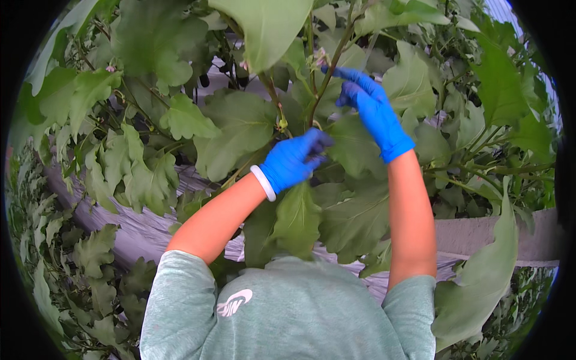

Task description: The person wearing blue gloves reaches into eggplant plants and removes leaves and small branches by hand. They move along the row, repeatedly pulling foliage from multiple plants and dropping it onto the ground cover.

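Note:
My left hand (294,158), in a blue glove with a white band at the wrist, is beside the lower part of a brown-green stem (320,96) of an eggplant plant. Its fingers are curled, and whether anything is inside them is hidden. My right hand (372,105), also gloved in blue, reaches up on the right of that stem. The extended index finger meets or crosses behind the stem, near a pale pink flower (321,57); the other fingers are bent. A yellow-green bud or calyx (282,123) sits just above the left hand. Broad leaves (238,130) surround both hands.
Dense eggplant foliage (130,166) fills the left side. Silvery plastic mulch (144,236) covers the ground below. A concrete-like ledge (495,236) runs at the right, partly behind a large leaf (481,288). Dark fruits (204,80) hang farther back.

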The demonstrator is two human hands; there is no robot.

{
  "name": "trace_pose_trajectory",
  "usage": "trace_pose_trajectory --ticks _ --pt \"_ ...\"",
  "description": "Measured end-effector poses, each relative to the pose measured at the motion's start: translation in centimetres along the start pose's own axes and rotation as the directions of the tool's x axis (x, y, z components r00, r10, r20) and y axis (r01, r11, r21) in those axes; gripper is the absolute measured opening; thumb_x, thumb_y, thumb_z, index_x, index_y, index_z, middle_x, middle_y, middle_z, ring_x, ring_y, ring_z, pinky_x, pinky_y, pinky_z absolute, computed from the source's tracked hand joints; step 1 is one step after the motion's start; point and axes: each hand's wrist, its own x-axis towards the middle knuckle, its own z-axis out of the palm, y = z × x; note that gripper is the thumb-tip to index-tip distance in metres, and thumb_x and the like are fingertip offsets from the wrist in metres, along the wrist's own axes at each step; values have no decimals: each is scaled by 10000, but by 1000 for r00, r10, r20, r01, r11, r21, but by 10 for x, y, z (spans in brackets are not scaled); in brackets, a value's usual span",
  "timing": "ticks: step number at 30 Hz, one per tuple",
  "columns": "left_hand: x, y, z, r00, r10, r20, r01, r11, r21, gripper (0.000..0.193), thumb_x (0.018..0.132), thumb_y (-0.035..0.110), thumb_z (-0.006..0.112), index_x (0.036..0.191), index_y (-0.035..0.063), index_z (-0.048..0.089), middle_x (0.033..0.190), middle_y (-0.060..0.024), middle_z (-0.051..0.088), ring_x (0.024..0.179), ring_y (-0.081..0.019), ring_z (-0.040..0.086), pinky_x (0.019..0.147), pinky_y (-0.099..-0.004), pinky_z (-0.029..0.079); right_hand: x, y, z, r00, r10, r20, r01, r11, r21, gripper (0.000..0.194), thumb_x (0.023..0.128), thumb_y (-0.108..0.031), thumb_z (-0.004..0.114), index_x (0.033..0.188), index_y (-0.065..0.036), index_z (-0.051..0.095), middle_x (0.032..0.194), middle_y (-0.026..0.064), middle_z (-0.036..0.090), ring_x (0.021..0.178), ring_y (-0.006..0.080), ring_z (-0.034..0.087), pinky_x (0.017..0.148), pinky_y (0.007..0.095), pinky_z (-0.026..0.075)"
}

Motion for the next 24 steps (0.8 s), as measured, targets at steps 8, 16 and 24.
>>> trace_pose_trajectory --ticks 8,16,24 --pt "-62 -22 55 724 -81 685 -375 787 490 635 751 155 650 1355 239 473 874 -103 676 791 -292 662 641 -430 517 3 4 8 999 49 -24 -49 999 10 337 941 -213 481 1213 -39 577 870 -1 556 825 133 602 825 283 482" --pt "-25 -24 -18 974 -109 198 184 889 -418 247 864 240 644 1035 64 671 952 -98 684 886 -170 636 821 -307 508 2 -3 6 990 126 -66 -119 988 99 323 925 -212 532 1180 -19 583 934 34 624 871 164 630 844 314 494" --pt "54 30 -59 883 -72 -465 -194 844 -499 497 814 299 753 1174 9 571 1076 -119 647 959 -169 593 867 -319 471 -1 -10 13 993 109 48 -114 988 107 289 942 -199 539 1146 -15 626 845 27 643 799 93 576 750 241 471"
